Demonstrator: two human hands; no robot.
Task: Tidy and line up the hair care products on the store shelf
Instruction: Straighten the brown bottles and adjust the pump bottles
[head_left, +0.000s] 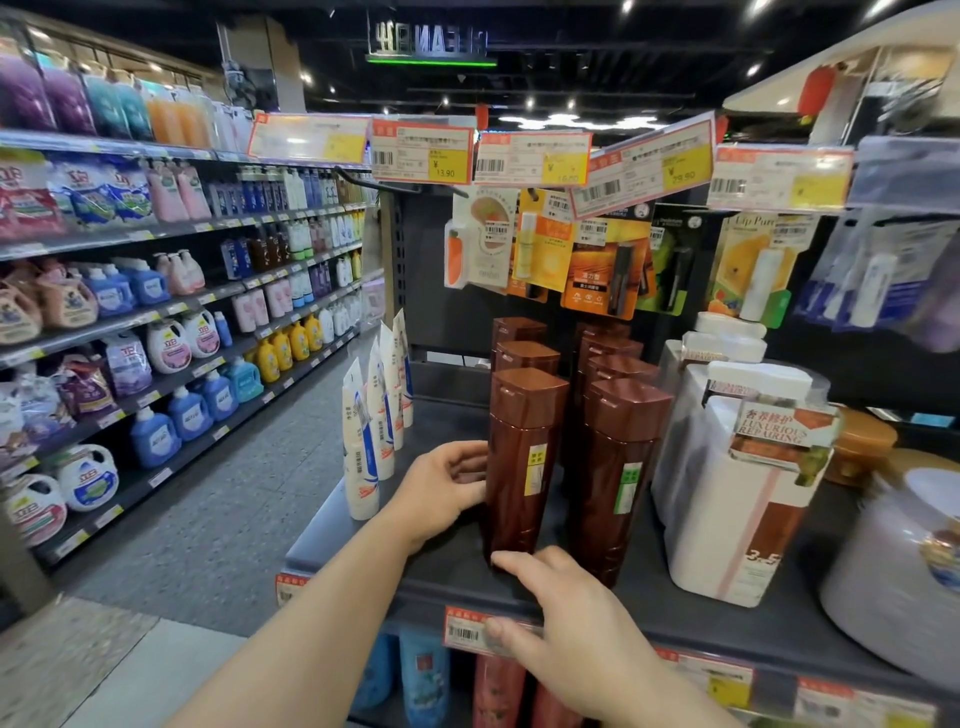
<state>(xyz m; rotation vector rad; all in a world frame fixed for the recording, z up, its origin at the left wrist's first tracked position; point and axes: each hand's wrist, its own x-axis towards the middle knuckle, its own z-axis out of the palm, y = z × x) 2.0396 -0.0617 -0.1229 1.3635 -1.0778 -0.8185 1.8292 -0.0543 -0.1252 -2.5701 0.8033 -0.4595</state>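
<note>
Front brown bottle: tall, glossy reddish-brown, angular flip cap, yellow label strip down its side; upright at the front of the left brown row on the dark shelf. Left hand curls round its left side, fingers touching. Right hand spread loose, fingertips at the bottle's base. Second brown row just beside; white tubes left, white pump bottles right.

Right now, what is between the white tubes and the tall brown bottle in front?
In the head view, the left hand, gripping the front brown plastic bottle, sits between it and the white squeeze tubes; behind is bare dark shelf.
</note>
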